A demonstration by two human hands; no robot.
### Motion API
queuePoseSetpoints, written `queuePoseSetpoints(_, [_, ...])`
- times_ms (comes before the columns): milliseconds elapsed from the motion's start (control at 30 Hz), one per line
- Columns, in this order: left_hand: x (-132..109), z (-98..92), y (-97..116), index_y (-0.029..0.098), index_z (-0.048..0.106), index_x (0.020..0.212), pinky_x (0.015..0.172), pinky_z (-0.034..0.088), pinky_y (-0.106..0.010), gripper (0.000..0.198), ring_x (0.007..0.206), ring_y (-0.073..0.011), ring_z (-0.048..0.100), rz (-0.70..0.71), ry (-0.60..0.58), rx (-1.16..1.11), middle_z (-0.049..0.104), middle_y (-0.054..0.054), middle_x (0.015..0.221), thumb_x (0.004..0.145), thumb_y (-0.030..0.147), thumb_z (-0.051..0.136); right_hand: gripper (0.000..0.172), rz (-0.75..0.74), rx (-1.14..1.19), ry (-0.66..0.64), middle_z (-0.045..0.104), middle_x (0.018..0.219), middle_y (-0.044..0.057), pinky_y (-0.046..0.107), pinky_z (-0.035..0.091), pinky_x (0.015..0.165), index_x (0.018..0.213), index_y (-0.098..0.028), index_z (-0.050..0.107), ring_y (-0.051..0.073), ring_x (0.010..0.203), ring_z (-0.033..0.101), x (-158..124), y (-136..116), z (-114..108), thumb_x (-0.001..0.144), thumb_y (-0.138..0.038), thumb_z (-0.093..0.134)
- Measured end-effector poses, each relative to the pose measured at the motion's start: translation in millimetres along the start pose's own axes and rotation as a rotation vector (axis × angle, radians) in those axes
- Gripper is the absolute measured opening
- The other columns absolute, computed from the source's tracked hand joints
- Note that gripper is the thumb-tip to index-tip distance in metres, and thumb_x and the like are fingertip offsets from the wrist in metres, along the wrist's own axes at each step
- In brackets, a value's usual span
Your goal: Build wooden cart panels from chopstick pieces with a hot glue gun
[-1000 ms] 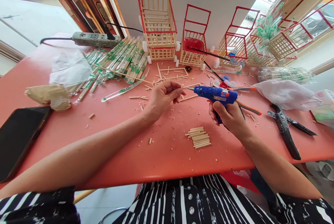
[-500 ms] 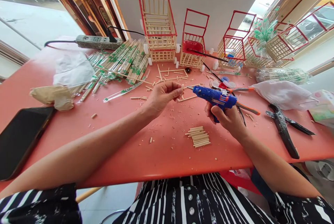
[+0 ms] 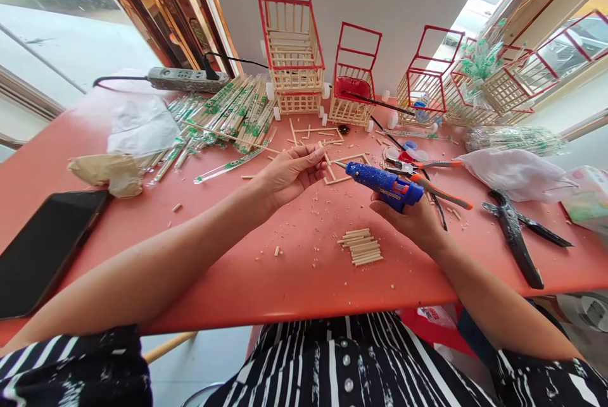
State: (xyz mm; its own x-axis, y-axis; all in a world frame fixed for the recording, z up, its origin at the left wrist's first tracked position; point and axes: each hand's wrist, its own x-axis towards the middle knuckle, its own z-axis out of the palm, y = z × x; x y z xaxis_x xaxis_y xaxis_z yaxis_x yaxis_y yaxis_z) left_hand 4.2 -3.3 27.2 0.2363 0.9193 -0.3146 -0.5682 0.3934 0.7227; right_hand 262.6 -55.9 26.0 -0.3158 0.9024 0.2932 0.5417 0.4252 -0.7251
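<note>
Between the thumb and fingers of my left hand [image 3: 300, 169] is a short wooden stick [image 3: 325, 152], held above the table. My right hand [image 3: 415, 217] is wrapped around the grip of a blue glue gun [image 3: 382, 184]. The gun's nozzle points left, close to the stick; I cannot tell whether they touch. Just behind the nozzle a small frame of sticks [image 3: 358, 157] lies on the table, partly hidden by the gun and hand. Nearer to me lies a neat row of short cut sticks [image 3: 361, 247].
Small stick-built carts [image 3: 297, 81] with red handles stand along the back. Wrapped chopsticks [image 3: 228, 112] lie at the left, near a power strip [image 3: 187, 79] and a phone [image 3: 50, 249]. Pliers [image 3: 439, 188] and black-handled cutters [image 3: 517, 242] lie to the right.
My left hand has shifted slightly left, and the stick in it now leans. The glue gun has turned and dropped a little, its nozzle moving left. The view has shifted slightly.
</note>
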Motion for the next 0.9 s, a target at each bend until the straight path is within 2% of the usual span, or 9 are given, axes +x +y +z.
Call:
queuePoseSetpoints(167, [-6.2, 8.1, 2.8, 0.011, 0.07, 0.073, 0.062, 0.055, -0.016, 0.03, 0.058, -0.0062, 0.065, -0.028, 0.043, -0.029, 0.068, 0.0, 0.064, 0.102, 0.002, 0.067, 0.026, -0.039, -0.012, 0.009, 0.066, 0.071, 0.001, 0.029, 0.049, 0.059, 0.082, -0.022, 0.071, 0.018, 0.064, 0.058, -0.4, -0.2, 1.4, 0.091, -0.046, 0.076])
queuePoseSetpoints(367, [-5.4, 7.3, 3.8, 0.01, 0.072, 0.073, 0.06, 0.055, -0.018, 0.032, 0.057, -0.0071, 0.066, -0.015, 0.029, -0.03, 0.069, -0.001, 0.065, 0.103, 0.003, 0.065, 0.022, -0.031, 0.027, -0.015, 0.07, 0.074, 0.0, 0.03, 0.053, 0.062, 0.091, -0.023, 0.074, 0.018, 0.065, 0.061, 0.3, -3.7, 3.8, 0.092, -0.045, 0.077])
queuePoseSetpoints(600, [-2.6, 3.1, 1.2, 0.011, 0.072, 0.072, 0.06, 0.053, -0.019, 0.03, 0.059, -0.0075, 0.064, -0.009, 0.011, -0.025, 0.069, -0.001, 0.065, 0.1, 0.005, 0.071, 0.03, -0.055, -0.017, -0.01, 0.067, 0.072, 0.001, 0.029, 0.051, 0.06, 0.091, -0.023, 0.074, 0.018, 0.064, 0.058, 1.6, -4.1, 4.3, 0.094, -0.053, 0.075])
queuePoseSetpoints(900, [-2.3, 2.3, 0.2, 0.012, 0.071, 0.072, 0.061, 0.05, -0.018, 0.025, 0.061, -0.0073, 0.064, -0.016, 0.0, -0.002, 0.068, 0.0, 0.066, 0.093, 0.007, 0.081, 0.037, 0.014, -0.048, -0.004, 0.061, 0.067, 0.0, 0.028, 0.046, 0.056, 0.078, -0.022, 0.068, 0.016, 0.061, 0.051, 0.7, -1.6, 3.4, 0.09, -0.056, 0.076])
